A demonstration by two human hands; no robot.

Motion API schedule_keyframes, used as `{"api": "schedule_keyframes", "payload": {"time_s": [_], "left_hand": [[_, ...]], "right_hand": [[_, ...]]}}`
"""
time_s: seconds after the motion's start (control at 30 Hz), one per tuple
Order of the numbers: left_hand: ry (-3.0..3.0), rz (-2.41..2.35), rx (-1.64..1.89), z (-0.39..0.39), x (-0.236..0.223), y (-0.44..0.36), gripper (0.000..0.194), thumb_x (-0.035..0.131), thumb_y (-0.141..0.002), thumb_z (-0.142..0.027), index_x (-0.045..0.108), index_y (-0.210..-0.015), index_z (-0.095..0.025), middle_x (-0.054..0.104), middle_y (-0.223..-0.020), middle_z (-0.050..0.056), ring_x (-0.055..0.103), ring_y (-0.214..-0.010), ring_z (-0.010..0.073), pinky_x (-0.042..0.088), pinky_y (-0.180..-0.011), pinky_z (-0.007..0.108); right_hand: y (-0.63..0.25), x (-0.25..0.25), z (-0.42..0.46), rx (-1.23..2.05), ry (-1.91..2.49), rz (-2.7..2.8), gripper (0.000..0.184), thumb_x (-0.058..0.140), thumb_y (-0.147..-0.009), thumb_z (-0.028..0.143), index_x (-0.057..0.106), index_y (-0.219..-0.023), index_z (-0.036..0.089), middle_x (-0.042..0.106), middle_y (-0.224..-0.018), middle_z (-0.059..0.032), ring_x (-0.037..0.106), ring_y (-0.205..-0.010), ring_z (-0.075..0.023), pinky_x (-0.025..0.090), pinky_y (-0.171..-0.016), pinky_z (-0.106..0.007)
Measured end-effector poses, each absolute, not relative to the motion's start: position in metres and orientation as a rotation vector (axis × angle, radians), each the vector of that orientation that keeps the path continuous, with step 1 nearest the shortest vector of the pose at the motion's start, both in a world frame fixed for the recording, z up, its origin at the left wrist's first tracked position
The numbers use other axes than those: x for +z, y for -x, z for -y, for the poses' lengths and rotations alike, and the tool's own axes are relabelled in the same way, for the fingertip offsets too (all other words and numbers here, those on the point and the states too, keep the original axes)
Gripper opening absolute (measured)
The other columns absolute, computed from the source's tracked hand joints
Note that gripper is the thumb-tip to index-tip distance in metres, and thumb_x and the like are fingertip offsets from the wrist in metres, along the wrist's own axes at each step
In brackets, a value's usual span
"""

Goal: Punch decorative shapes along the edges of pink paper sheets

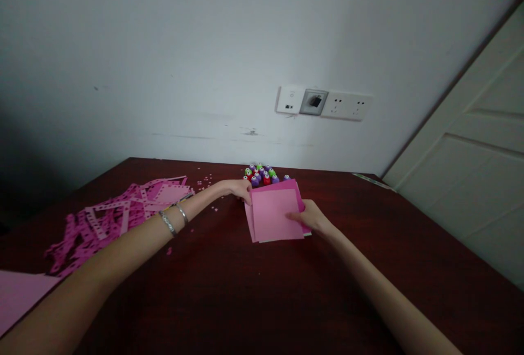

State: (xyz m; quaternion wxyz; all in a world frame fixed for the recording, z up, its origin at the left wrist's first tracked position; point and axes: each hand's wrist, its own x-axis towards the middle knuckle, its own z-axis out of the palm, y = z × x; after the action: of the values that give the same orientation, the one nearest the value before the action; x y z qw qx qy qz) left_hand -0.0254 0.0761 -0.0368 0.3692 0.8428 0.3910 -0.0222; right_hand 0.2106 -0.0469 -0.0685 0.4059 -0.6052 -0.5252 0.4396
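Several square sheets of pink paper [276, 216], lighter and darker in shade, are fanned unevenly above the middle of the table. My right hand [311, 217] grips their right edge, with the thumb lying on the top sheet. At the upper left corner my left hand [240, 188] pinches the sheets, its fingers partly hidden behind them. Two silver bracelets [174, 219] circle my left wrist. Just behind the paper stands a cluster of small round-topped items [262, 173] in purple, red and green.
A heap of punched pink paper strips [118, 210] covers the table's left side, with tiny pink bits [204, 183] scattered beside it. A pink sheet [20, 295] lies at near left. Wall sockets [344, 106] are above the dark red table [254, 300]; a white door [475, 142] stands right.
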Motion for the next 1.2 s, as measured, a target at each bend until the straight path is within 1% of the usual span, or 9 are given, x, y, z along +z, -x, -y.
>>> {"api": "schedule_keyframes", "payload": {"time_s": [0.17,0.33,0.53,0.67,0.73,0.83,0.97,1.07,1.2], "left_hand": [[-1.766,-0.698,0.323,-0.068,-0.03,0.031,0.043,0.065,-0.058,-0.017,0.064,-0.101,-0.013,0.066,-0.091,0.007,0.061,-0.077,0.0167,0.048,-0.069,0.028],[-1.459,-0.54,0.579,-0.055,-0.024,0.028,0.036,0.066,-0.062,-0.012,0.065,-0.098,-0.013,0.066,-0.092,0.008,0.061,-0.081,0.0167,0.047,-0.077,0.031],[-1.291,-0.44,0.741,-0.046,-0.025,0.026,0.018,0.066,-0.064,-0.01,0.066,-0.083,-0.01,0.065,-0.08,0.007,0.059,-0.073,0.0141,0.045,-0.073,0.028],[-1.28,-0.362,0.828,-0.04,-0.028,0.023,0.032,0.065,-0.072,-0.025,0.063,-0.1,-0.01,0.065,-0.097,0.013,0.06,-0.088,0.0203,0.045,-0.081,0.032],[-1.315,-0.405,0.893,-0.036,-0.034,0.018,0.041,0.07,-0.069,-0.028,0.061,-0.105,-0.011,0.064,-0.1,0.013,0.06,-0.09,0.0216,0.045,-0.082,0.034],[-1.365,-0.634,1.031,-0.031,-0.048,0.012,0.043,0.077,-0.06,-0.025,0.064,-0.099,-0.011,0.067,-0.093,0.01,0.062,-0.081,0.0196,0.048,-0.077,0.033],[-1.299,-0.756,1.078,-0.028,-0.064,0.012,0.039,0.077,-0.06,-0.027,0.065,-0.093,-0.01,0.068,-0.09,0.01,0.063,-0.076,0.0185,0.049,-0.075,0.034],[-1.322,-0.726,1.016,-0.029,-0.067,0.02,0.037,0.077,-0.06,-0.027,0.066,-0.091,-0.01,0.069,-0.09,0.01,0.063,-0.076,0.0176,0.049,-0.075,0.033],[-1.396,-0.736,0.977,-0.026,-0.065,0.026,0.035,0.076,-0.062,-0.028,0.067,-0.089,-0.008,0.07,-0.087,0.01,0.064,-0.077,0.0182,0.048,-0.078,0.034]], "right_hand": [[-0.206,-0.07,0.05,1.146,1.385,1.183,0.029,0.072,-0.058,0.02,0.066,-0.084,0.01,0.072,-0.087,-0.012,0.067,-0.071,-0.0223,0.055,-0.064,-0.034],[-0.204,-0.07,0.041,1.057,1.272,1.088,0.031,0.075,-0.058,0.024,0.065,-0.084,0.011,0.071,-0.085,-0.0105,0.066,-0.067,-0.0203,0.054,-0.064,-0.033],[-0.206,-0.066,0.033,1.026,1.167,1.053,0.033,0.078,-0.057,0.028,0.066,-0.081,0.01,0.07,-0.081,-0.0101,0.065,-0.066,-0.0199,0.054,-0.064,-0.034],[-0.2,-0.07,0.028,0.943,1.102,0.997,0.033,0.076,-0.06,0.029,0.063,-0.083,0.011,0.069,-0.082,-0.009,0.064,-0.066,-0.0203,0.054,-0.066,-0.036],[-0.193,-0.075,0.027,0.875,1.076,0.971,0.034,0.074,-0.061,0.03,0.06,-0.086,0.013,0.068,-0.083,-0.0074,0.063,-0.068,-0.0201,0.054,-0.067,-0.036],[-0.181,-0.081,0.026,0.797,1.034,0.966,0.045,0.075,-0.061,0.029,0.055,-0.1,0.018,0.066,-0.092,-0.0045,0.063,-0.077,-0.0196,0.053,-0.074,-0.036],[-0.175,-0.084,0.029,0.812,0.997,1.03,0.063,0.077,-0.058,0.028,0.048,-0.113,0.024,0.063,-0.106,-0.0037,0.061,-0.089,-0.0197,0.051,-0.081,-0.036],[-0.18,-0.084,0.033,0.875,1.003,1.094,0.058,0.076,-0.058,0.03,0.052,-0.11,0.021,0.065,-0.103,-0.0052,0.062,-0.089,-0.0211,0.051,-0.081,-0.037],[-0.185,-0.082,0.041,0.917,1.075,1.165,0.034,0.073,-0.06,0.032,0.063,-0.087,0.014,0.069,-0.086,-0.0073,0.063,-0.078,-0.0226,0.051,-0.074,-0.038]]}}
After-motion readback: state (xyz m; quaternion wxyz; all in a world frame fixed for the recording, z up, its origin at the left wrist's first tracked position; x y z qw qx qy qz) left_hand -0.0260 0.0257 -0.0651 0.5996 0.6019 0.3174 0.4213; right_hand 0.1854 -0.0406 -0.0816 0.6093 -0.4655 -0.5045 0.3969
